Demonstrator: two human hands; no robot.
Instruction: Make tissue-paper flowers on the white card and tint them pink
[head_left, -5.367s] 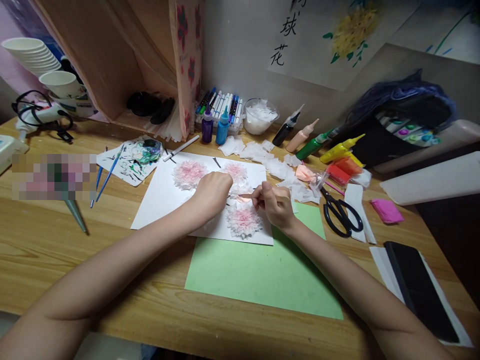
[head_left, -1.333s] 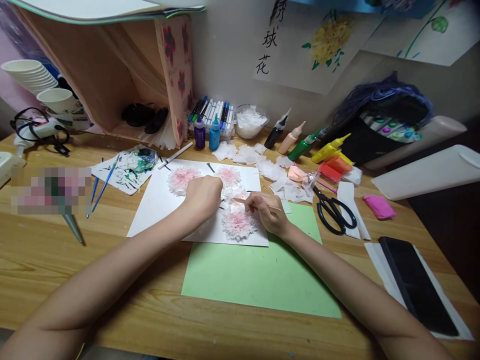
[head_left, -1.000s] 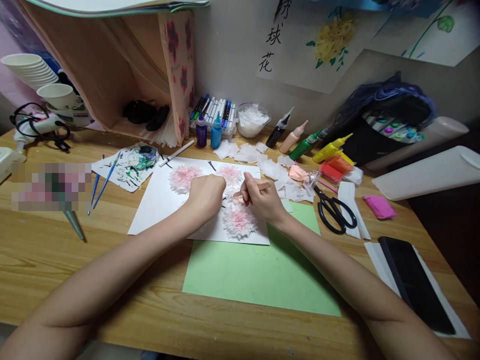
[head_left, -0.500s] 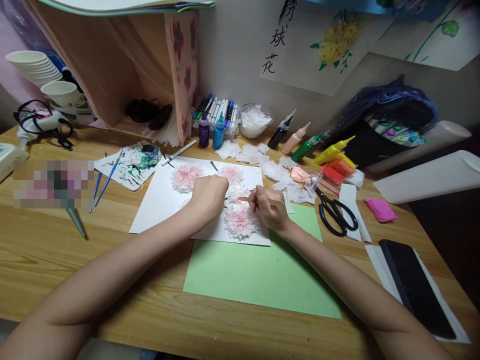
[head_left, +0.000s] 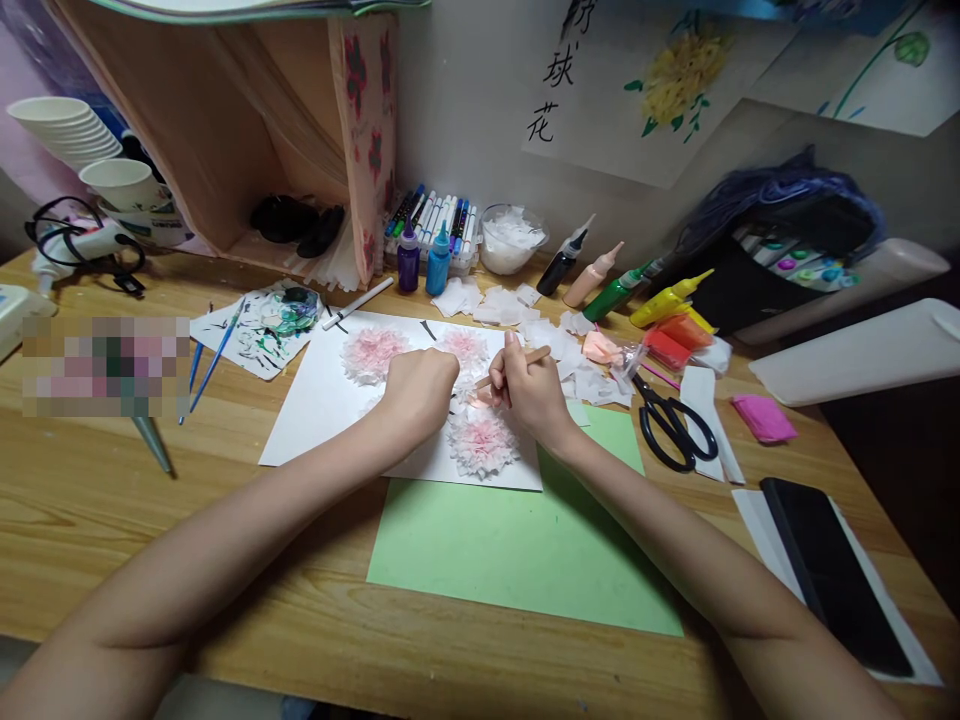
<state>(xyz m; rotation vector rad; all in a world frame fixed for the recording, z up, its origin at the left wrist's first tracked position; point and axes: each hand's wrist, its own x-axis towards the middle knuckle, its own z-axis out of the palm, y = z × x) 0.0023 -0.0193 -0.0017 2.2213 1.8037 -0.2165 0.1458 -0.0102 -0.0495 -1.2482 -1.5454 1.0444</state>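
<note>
On a white sheet of paper point(head_left: 307, 410) sit several fluffy pink-and-white paper flowers; one flower point(head_left: 484, 443) lies at the near right and another flower point(head_left: 375, 354) at the far left. My left hand point(head_left: 424, 392) is closed and rests over the middle of the sheet; what its fingertips hold, if anything, is hidden. Just above the right side of the sheet, my right hand point(head_left: 531, 388) pinches a thin wooden stick point(head_left: 538, 355). The stick's lower tip points down at a small peach patch point(head_left: 480, 398) between the flowers.
Under the white sheet lies green paper point(head_left: 525, 560). Cut tissue squares point(head_left: 551, 340), paint bottles point(head_left: 615, 295) and a bowl point(head_left: 512, 240) stand beyond. Black scissors point(head_left: 679, 425) and a black phone-like slab point(head_left: 832, 575) lie right; brushes point(head_left: 217, 360) and a paint-smeared sheet point(head_left: 262, 335) left.
My right hand has lifted a little and turned, so the wooden stick now slants up to the right. My left hand stays almost where it was.
</note>
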